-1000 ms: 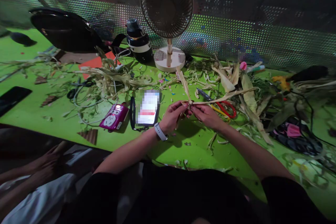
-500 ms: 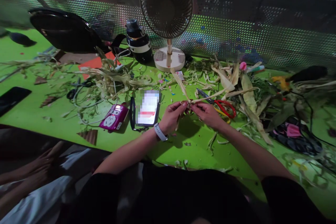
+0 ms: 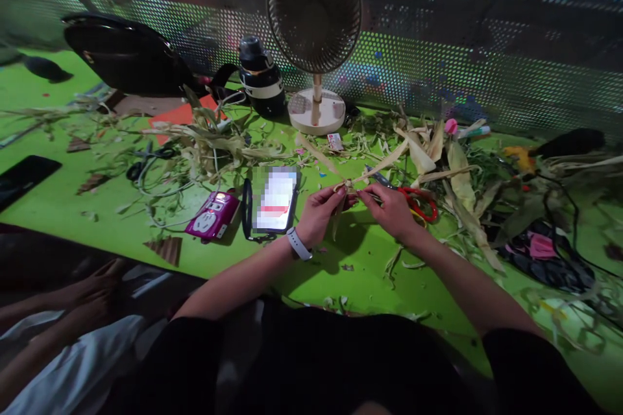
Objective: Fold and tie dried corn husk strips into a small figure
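Note:
My left hand [image 3: 318, 213], with a pale watch band at the wrist, pinches a small knotted piece of dried corn husk [image 3: 348, 185]. Long husk strips fan out from it, one up to the left, one up to the right and a short end hanging below. My right hand [image 3: 390, 213] is just to the right, thumb and forefinger pressed together at the piece's right side; a thin strand seems to be between them, though it is too small to be sure. Red-handled scissors [image 3: 422, 202] lie partly hidden behind my right hand.
A lit phone [image 3: 277, 201] and a purple socket block [image 3: 213, 216] lie to the left. Husk heaps [image 3: 214, 136] litter the green table [image 3: 272, 272]. A fan [image 3: 316, 110] and a dark bottle [image 3: 263, 81] stand behind. Another person's hands [image 3: 97, 288] rest at lower left.
My right hand has drawn slightly away from my left, showing more of the knot. The upper left husk strip now leans farther left. The view has shifted a little.

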Motion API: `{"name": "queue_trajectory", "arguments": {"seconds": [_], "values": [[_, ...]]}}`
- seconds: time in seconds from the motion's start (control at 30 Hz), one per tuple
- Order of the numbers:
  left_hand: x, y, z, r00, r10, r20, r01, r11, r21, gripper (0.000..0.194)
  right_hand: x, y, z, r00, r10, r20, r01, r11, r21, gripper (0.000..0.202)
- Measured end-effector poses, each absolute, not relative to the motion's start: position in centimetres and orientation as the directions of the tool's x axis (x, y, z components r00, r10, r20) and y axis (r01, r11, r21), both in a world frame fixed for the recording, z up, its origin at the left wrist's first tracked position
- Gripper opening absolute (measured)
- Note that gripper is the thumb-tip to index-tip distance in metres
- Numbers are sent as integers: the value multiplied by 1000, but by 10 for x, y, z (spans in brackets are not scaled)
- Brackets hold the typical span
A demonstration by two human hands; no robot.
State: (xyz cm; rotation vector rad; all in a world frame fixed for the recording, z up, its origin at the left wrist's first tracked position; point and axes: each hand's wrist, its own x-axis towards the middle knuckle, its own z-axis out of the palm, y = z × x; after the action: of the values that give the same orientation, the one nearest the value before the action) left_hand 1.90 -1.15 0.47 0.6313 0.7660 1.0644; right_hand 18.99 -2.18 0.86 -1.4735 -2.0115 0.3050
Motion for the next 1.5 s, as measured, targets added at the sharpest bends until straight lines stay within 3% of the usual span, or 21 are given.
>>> {"name": "queue_trajectory", "arguments": {"seconds": [0.13, 0.2, 0.27, 0.47, 0.67, 0.93, 1.1, 1.5], "values": [[19, -9, 1, 209, 957, -201, -542, 285, 791, 29, 186, -25, 5, -348, 677, 648, 842, 530, -102, 24], [18, -8, -1, 204, 961, -186, -554, 270, 788, 27, 183, -29, 5, -517, 551, 655, 766, 639, 67, 32], [18, -6, -3, 201, 962, -185, -566, 268, 780, 27, 180, -33, 4, -623, 501, 601, 699, 701, 140, 36], [21, -11, -1, 215, 945, -246, -586, 327, 742, 28, 173, -36, -6, -603, 529, 598, 708, 700, 94, 40], [25, -18, 3, 266, 933, -243, -614, 359, 703, 29, 175, -34, -14, -558, 535, 635, 719, 693, 48, 31], [23, -21, 8, 293, 915, -278, -580, 401, 709, 30, 177, -36, -13, -565, 504, 653, 734, 668, 119, 24], [22, -22, 5, 331, 906, -265, -608, 419, 674, 28, 179, -38, -7, -580, 508, 637, 713, 695, 96, 21], [19, -16, 7, 251, 919, -304, -662, 393, 638, 25, 187, -32, 1, -534, 417, 736, 704, 701, 114, 20]]}}
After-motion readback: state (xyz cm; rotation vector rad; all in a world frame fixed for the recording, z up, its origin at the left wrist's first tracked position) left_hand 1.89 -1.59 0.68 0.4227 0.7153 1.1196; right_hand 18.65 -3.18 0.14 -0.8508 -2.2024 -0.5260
